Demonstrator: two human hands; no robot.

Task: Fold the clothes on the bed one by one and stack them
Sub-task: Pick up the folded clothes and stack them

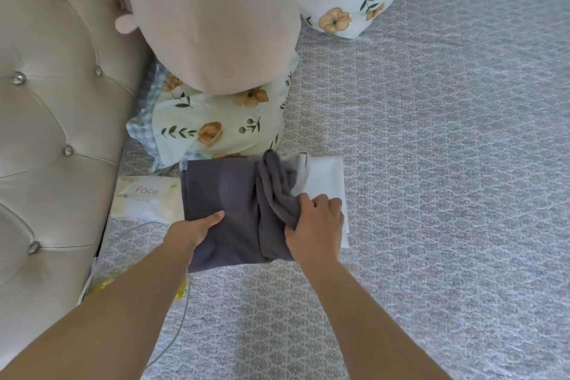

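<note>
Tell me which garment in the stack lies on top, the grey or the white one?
The grey garment. Both hands grip it, and it covers most of the white garment, which only peeks out at the right side.

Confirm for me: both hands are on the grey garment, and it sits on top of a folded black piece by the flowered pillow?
Not quite. The folded piece under the grey garment is white, not black, as the head view shows. The rest holds: left hand and right hand are both on the garment, near the flowered pillow.
</note>
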